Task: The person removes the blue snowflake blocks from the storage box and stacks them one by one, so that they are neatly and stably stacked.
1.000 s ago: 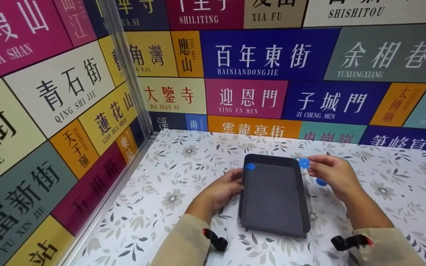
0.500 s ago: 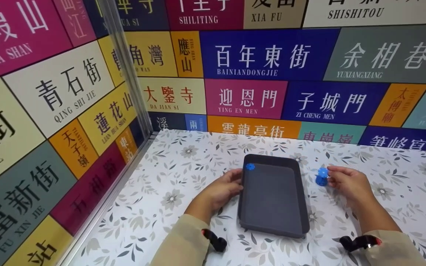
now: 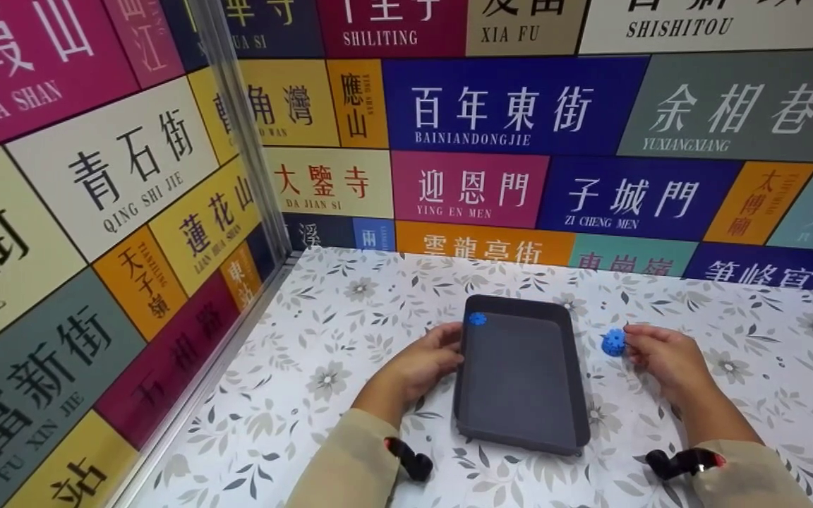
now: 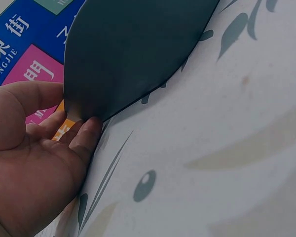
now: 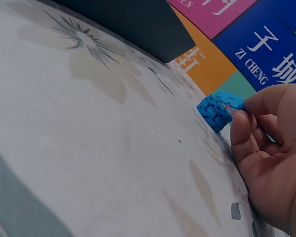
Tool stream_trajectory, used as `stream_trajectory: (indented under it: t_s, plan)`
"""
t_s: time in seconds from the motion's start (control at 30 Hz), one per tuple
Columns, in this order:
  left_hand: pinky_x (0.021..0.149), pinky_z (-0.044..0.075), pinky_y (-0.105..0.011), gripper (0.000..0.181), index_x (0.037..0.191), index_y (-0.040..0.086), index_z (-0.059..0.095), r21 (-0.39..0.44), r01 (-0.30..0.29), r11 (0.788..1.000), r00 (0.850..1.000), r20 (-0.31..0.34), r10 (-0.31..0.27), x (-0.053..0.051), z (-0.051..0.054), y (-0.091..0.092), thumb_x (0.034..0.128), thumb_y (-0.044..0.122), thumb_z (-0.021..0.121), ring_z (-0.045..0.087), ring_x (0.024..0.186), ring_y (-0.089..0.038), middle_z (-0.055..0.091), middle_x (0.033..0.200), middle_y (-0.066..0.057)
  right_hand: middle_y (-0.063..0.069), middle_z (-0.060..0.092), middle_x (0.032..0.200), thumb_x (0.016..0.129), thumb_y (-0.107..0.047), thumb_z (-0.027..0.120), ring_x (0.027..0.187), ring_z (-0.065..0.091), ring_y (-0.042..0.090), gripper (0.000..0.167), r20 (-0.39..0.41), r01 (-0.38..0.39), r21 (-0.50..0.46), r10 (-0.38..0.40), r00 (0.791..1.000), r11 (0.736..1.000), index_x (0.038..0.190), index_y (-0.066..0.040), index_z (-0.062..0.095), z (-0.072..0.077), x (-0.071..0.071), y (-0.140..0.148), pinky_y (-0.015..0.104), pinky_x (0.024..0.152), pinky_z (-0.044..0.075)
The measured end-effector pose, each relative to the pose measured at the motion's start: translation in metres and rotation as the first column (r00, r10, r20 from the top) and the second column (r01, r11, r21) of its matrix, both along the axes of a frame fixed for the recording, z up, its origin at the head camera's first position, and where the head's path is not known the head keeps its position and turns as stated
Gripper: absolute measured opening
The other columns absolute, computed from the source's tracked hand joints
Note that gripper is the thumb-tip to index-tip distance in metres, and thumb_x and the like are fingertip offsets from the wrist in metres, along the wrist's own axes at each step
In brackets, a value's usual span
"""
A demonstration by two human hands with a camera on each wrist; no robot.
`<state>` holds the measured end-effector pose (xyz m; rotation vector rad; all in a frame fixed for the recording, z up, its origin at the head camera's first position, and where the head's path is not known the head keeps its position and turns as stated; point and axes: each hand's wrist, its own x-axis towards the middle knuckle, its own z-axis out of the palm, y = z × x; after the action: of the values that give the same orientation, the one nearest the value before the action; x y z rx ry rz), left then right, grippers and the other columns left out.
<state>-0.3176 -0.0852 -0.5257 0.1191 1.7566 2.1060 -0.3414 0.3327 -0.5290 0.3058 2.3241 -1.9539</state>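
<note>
A dark grey rectangular baking tray (image 3: 519, 381) lies on the table, its short side toward me. My left hand (image 3: 420, 367) rests against its left outer wall; in the left wrist view the fingertips (image 4: 92, 129) touch the wall near its lower edge. One blue notched disc (image 3: 477, 319) sits in the tray's far left corner. Right of the tray stands a short stack of similar blue discs (image 5: 215, 113). My right hand (image 3: 664, 356) pinches a blue disc (image 5: 229, 98) by its edge, between thumb and index finger, at the top of that stack.
A white tablecloth (image 3: 322, 331) with grey leaves and flowers covers the table. Behind it and to the left rise walls (image 3: 512, 106) of colourful name panels, with a metal corner strip (image 3: 237, 120) between them. Each sleeve carries a black wrist device (image 3: 417, 462).
My right hand has moved from the tray's far right rim, pinching a disc, rightward to the stack. The disc has come down onto the stack's top. My left hand and the tray look unmoved.
</note>
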Motion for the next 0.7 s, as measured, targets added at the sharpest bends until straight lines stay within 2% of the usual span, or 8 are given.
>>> stream_trajectory:
  t_s: [0.17,0.47,0.7]
  plan:
    - [0.117,0.046,-0.041,0.075,0.161,0.004,0.042,0.009,0.002,1.000,1.000,0.000,-0.002,0.0005,0.0002,-0.0001,0.0889,-0.009,0.059,0.054,0.146,-0.033,0.048,0.165,-0.019,-0.013,0.074,0.086,0.102,-0.024,0.072,0.079,0.067,0.005,0.021,0.005,0.021,-0.002,-0.021,1.000,1.000,0.121,-0.016,0.078,-0.0014,-0.0006,-0.0013,0.022,0.073,0.060]
    - [0.117,0.046,-0.040,0.071,0.159,0.005,0.044,0.003,-0.004,1.000,1.000,-0.001,0.004,0.0001,-0.0004,-0.0001,0.0902,-0.008,0.058,0.055,0.145,-0.031,0.051,0.162,-0.017,-0.012,0.075,0.085,0.102,-0.024,0.072,0.077,0.070,0.005,0.038,0.008,0.047,0.044,-0.047,0.999,0.998,0.134,-0.004,0.068,-0.0040,-0.0020,-0.0048,0.023,0.074,0.061]
    - [0.119,0.045,-0.041,0.073,0.160,0.005,0.044,0.004,0.001,1.000,1.000,-0.001,-0.001,0.0004,-0.0001,-0.0005,0.0895,-0.008,0.059,0.053,0.147,-0.031,0.049,0.164,-0.017,-0.013,0.075,0.084,0.102,-0.022,0.073,0.076,0.070,0.005,0.034,0.006,0.058,0.042,-0.058,0.998,0.997,0.130,-0.004,0.070,-0.0039,-0.0022,-0.0055,0.023,0.073,0.062]
